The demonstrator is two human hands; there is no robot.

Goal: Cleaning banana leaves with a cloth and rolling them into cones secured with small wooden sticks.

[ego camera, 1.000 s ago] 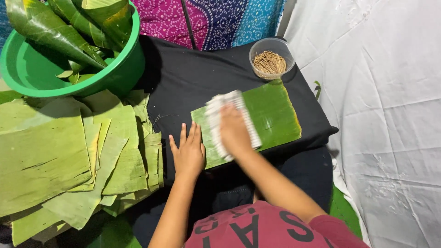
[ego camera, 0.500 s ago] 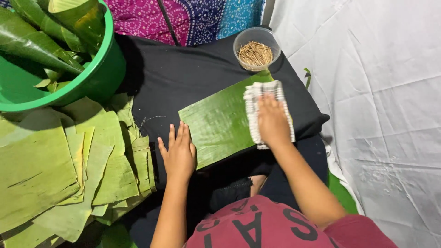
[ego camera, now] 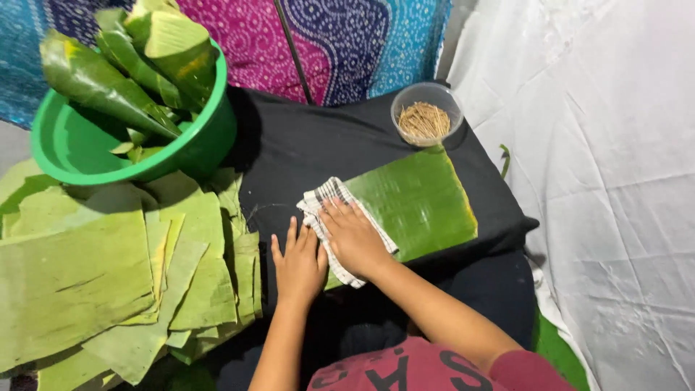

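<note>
- The banana leaf piece [ego camera: 416, 199] lies flat on the black cloth surface [ego camera: 304, 145], running from centre toward three o'clock, glossy side up.
- The checked cloth [ego camera: 326, 199] now sits at the leaf's near-left end, about nine o'clock of the leaf; half a second ago it was at the far right end, and a second ago back at the left. The wiping runs to and fro along the leaf, so the cleaning looks well under way.
- The right hand [ego camera: 355, 239] presses flat on the cloth, fingers spread and extended, gripping nothing beyond holding the cloth down.
- The left hand [ego camera: 298, 264] lies open, palm down, on the black surface just beside the leaf's left edge at seven o'clock; it has hardly shifted, and seems to brace, though whether it touches the leaf is hard to tell.
- At twelve o'clock from the leaf stands a clear bowl of small sticks [ego camera: 426, 116].
- At nine o'clock a stack of cut leaves [ego camera: 94, 268]; at ten o'clock a green basin [ego camera: 79, 145] with rolled leaves.
</note>
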